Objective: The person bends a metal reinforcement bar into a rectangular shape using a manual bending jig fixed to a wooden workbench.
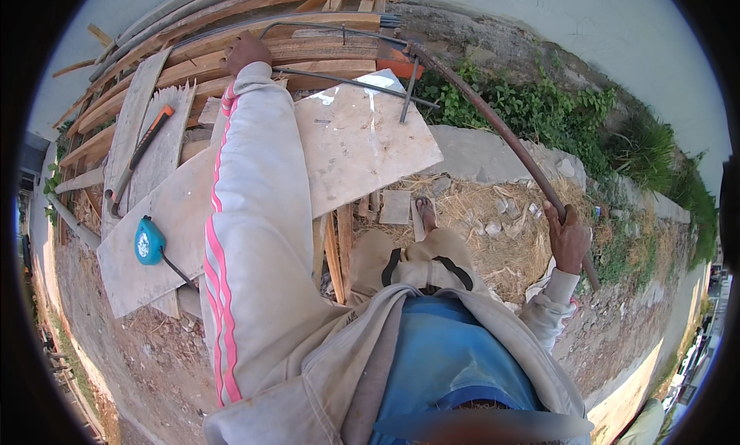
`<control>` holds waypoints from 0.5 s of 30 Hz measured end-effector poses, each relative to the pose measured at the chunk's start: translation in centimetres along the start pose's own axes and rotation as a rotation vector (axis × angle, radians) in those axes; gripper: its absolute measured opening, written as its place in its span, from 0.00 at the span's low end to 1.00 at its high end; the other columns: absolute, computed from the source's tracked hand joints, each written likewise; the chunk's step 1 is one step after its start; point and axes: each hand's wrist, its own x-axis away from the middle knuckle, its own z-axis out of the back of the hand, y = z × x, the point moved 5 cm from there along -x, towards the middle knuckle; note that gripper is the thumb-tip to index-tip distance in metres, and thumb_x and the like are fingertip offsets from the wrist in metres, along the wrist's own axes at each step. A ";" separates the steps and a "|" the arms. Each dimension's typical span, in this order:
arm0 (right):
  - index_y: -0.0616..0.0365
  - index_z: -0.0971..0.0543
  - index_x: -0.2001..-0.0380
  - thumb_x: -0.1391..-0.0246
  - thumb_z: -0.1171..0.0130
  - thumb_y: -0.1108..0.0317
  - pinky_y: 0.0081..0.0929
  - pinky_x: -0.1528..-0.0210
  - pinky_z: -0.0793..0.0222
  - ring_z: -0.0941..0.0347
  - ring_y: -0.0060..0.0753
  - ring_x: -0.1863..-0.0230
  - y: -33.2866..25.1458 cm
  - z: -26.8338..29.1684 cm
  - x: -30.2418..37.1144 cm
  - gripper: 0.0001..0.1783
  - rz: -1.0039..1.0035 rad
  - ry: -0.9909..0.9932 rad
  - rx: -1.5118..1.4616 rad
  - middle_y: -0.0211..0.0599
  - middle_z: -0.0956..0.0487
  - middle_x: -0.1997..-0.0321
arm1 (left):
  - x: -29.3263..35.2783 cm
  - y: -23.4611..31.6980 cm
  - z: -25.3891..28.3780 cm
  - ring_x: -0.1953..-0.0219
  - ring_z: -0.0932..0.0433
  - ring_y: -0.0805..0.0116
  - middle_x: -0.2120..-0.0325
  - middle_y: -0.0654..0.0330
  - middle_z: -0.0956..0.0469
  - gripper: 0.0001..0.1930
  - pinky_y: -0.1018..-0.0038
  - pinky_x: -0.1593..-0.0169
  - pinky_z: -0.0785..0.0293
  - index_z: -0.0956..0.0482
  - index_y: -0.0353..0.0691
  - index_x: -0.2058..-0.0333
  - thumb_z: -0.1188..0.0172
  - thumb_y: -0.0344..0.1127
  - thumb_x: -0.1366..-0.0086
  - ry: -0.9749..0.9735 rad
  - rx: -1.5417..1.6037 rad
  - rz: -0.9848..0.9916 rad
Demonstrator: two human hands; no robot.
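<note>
My right hand (pixel 569 237) is wrapped round the lower part of a long rusty bar (pixel 501 125). The bar's upper end has a head with a short cross prong and meets a bent steel rod (pixel 331 26). That rod runs left over the planks, curves beside my left hand (pixel 248 54), and seems to return as a straight length above the board. My left hand is closed at this curve, its back toward me and its fingers partly hidden. Under the rod is a pale wooden board (pixel 362 148) with white stains.
Stacked timber planks (pixel 308 52) lie at the far left by a wall. A teal tape measure (pixel 149 241) and a hammer with an orange-and-black handle (pixel 150 136) rest on boards to my left. Green plants (pixel 532 98) grow along the wall; straw and rubble (pixel 493 214) cover the ground.
</note>
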 end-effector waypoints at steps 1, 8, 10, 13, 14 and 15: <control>0.60 0.19 0.64 0.39 0.44 0.34 0.48 0.72 0.29 0.21 0.57 0.75 0.1 0.0 -0.1 0.34 0.014 -0.041 -0.005 0.49 0.21 0.80 | -0.1 0.0 0.1 0.42 0.24 0.55 0.47 0.58 0.19 0.15 0.49 0.40 0.35 0.20 0.49 0.49 0.46 0.44 0.30 -0.005 0.015 -0.002; 0.63 0.19 0.64 0.36 0.43 0.42 0.43 0.73 0.34 0.25 0.49 0.77 2.6 -0.4 -6.2 0.29 0.210 -0.372 -0.372 0.48 0.24 0.81 | 0.4 -0.3 1.3 0.42 0.23 0.56 0.48 0.59 0.19 0.14 0.46 0.38 0.37 0.19 0.52 0.50 0.44 0.44 0.31 -0.005 0.031 0.011; 0.63 0.19 0.65 0.36 0.43 0.44 0.42 0.73 0.36 0.27 0.47 0.78 2.9 -0.6 -6.8 0.28 0.223 -0.423 -0.404 0.47 0.26 0.81 | 0.4 -0.4 1.2 0.42 0.23 0.56 0.48 0.59 0.19 0.14 0.46 0.37 0.38 0.19 0.53 0.50 0.44 0.45 0.31 -0.013 0.026 0.014; 0.64 0.20 0.65 0.36 0.43 0.44 0.42 0.74 0.37 0.28 0.45 0.79 3.2 -0.8 -6.7 0.28 0.210 -0.422 -0.418 0.48 0.27 0.82 | 0.3 -0.4 1.0 0.42 0.24 0.56 0.48 0.60 0.19 0.13 0.45 0.37 0.39 0.19 0.53 0.51 0.43 0.45 0.31 -0.027 0.031 0.016; 0.64 0.20 0.65 0.36 0.43 0.44 0.42 0.74 0.37 0.28 0.46 0.79 3.3 -0.9 -6.6 0.28 0.195 -0.415 -0.423 0.48 0.27 0.82 | 0.3 -0.5 0.9 0.42 0.24 0.56 0.48 0.61 0.19 0.14 0.45 0.37 0.39 0.19 0.53 0.51 0.43 0.45 0.32 -0.036 0.038 0.018; 0.64 0.20 0.65 0.36 0.42 0.44 0.42 0.74 0.37 0.28 0.46 0.79 3.4 -1.2 -6.6 0.28 0.174 -0.429 -0.428 0.48 0.27 0.82 | 0.3 -0.6 0.9 0.41 0.24 0.56 0.48 0.61 0.19 0.14 0.45 0.37 0.39 0.19 0.54 0.51 0.43 0.45 0.32 -0.047 0.046 0.023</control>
